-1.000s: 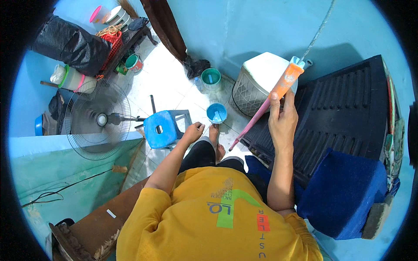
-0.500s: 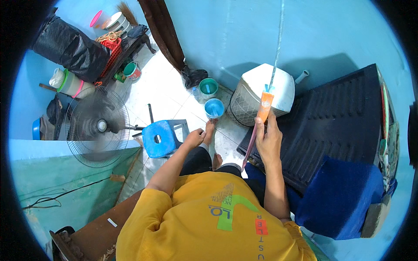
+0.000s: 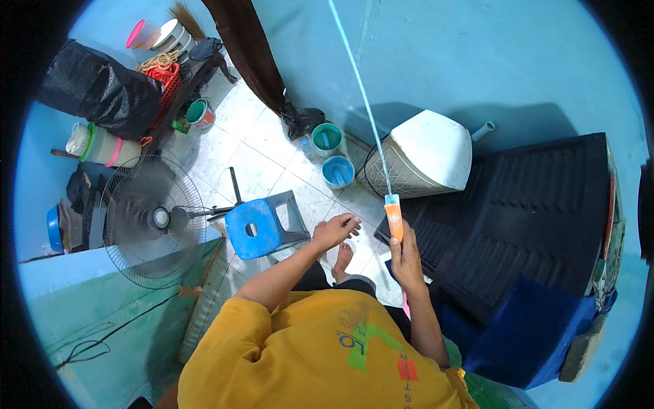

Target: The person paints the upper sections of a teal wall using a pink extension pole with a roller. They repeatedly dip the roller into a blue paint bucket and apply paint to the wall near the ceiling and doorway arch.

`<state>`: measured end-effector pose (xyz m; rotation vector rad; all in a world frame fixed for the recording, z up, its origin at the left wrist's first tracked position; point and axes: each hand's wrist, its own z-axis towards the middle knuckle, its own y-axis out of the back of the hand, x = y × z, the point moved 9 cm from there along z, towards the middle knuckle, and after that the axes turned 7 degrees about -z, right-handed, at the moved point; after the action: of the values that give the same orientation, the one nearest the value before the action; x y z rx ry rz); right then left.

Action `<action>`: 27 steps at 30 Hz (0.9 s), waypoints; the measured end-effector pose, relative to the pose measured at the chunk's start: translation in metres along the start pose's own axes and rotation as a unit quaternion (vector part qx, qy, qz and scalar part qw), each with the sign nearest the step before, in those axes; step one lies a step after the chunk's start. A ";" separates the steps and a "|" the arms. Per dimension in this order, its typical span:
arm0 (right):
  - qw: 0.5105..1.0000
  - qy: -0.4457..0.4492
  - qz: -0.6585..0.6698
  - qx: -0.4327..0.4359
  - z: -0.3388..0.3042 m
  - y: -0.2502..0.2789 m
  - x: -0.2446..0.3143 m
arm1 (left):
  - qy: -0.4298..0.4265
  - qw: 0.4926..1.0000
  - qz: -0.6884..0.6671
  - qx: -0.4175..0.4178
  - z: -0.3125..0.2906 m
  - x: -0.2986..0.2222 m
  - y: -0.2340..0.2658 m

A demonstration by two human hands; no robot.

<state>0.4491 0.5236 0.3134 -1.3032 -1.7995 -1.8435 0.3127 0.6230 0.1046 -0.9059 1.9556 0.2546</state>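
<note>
My right hand (image 3: 409, 262) is closed around the orange handle (image 3: 394, 221) of a long tool. From the handle a thin pale-blue rod (image 3: 368, 112) runs up and leftward past the top of the view, so its far end is hidden. A bit of pink shows below this hand, partly covered by my arm. My left hand (image 3: 337, 230) hovers over the floor in front of me with nothing in it, its fingers loosely apart. Beyond it stand a blue pail (image 3: 337, 172) and a green pail (image 3: 327, 138), each with something inside.
Left of my arm is a blue stool (image 3: 253, 230) beside a fan (image 3: 161, 218) with blurred blades. A white-topped bin (image 3: 436, 150) and a dark ribbed panel (image 3: 518, 211) line the right wall. A dark curtain (image 3: 246, 51) hangs at the back.
My right hand has come down toward me with the handle, and the rod now leans left. My left hand has moved right and its fingers have opened. The whole view has shifted slightly.
</note>
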 end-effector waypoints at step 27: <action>0.896 -0.278 -0.273 0.216 -0.029 -0.088 -0.099 | 0.262 0.920 -0.291 0.002 0.022 0.085 -0.080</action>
<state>0.4307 0.4762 0.1878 -1.3103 -2.9177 -1.1845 0.3571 0.5358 0.0372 -1.6258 2.0357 -0.3763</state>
